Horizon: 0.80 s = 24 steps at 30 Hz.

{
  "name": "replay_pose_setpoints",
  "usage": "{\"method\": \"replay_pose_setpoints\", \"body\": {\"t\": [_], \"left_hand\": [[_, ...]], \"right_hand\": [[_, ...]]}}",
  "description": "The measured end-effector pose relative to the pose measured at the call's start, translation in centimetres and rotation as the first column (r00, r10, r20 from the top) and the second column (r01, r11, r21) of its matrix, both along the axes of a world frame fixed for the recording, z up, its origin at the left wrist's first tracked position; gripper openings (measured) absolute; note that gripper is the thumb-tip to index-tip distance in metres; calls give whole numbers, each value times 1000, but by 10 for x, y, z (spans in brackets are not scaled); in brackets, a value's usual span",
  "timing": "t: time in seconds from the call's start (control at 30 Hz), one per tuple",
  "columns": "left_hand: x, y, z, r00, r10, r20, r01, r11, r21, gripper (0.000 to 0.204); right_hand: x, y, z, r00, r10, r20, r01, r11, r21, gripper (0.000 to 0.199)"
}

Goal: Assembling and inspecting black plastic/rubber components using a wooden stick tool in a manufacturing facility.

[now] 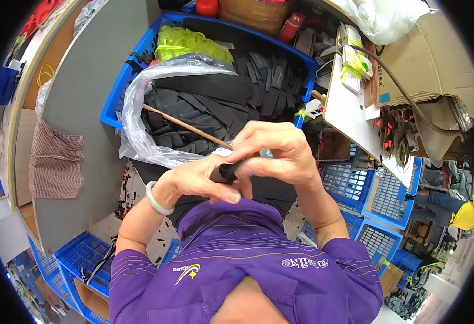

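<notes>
A black strip [223, 173], curled into a short tube, is held between both hands in front of my chest. My left hand [198, 177], with a pale bangle on its wrist, is closed round its lower side. The fingers of my right hand [280, 154] pinch its upper right part. A thin wooden stick [185, 126] slants down to my hands; whether they grip its end I cannot tell. Beyond lie many flat black strips [194, 110] in a clear plastic bag [135, 132], inside a blue crate [130, 67].
A bright yellow-green bundle [191, 44] sits in the crate's far left corner. A grey panel [88, 108] with a checked cloth [57, 156] stands left. At right are a white board [350, 116], a cardboard box [431, 59], stacked blue crates [391, 200] and a person in yellow [468, 210].
</notes>
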<state>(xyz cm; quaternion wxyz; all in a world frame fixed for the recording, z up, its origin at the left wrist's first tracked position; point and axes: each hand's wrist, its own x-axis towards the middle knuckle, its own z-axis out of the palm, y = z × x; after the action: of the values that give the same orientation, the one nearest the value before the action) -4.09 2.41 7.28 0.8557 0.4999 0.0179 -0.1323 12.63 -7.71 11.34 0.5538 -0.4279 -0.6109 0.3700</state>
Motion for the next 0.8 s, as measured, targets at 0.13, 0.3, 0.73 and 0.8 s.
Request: {"method": "replay_pose_setpoints", "body": {"t": [0.13, 0.3, 0.73, 0.8], "left_hand": [[7, -20, -8, 918, 392, 57, -379, 827, 414, 19], [5, -35, -28, 917, 364, -166, -355, 931, 82, 26], [2, -19, -35, 862, 428, -271, -489, 844, -222, 36], [-1, -17, -37, 863, 431, -262, -490, 840, -233, 35]], "right_hand": [[-18, 4, 2, 913, -394, 105, 400, 916, -41, 14], [-4, 29, -13, 847, -501, -176, 427, 839, -337, 16], [14, 29, -66, 944, -298, -143, 167, 803, -572, 15], [15, 30, -66, 932, -338, -134, 201, 785, -586, 18]]}}
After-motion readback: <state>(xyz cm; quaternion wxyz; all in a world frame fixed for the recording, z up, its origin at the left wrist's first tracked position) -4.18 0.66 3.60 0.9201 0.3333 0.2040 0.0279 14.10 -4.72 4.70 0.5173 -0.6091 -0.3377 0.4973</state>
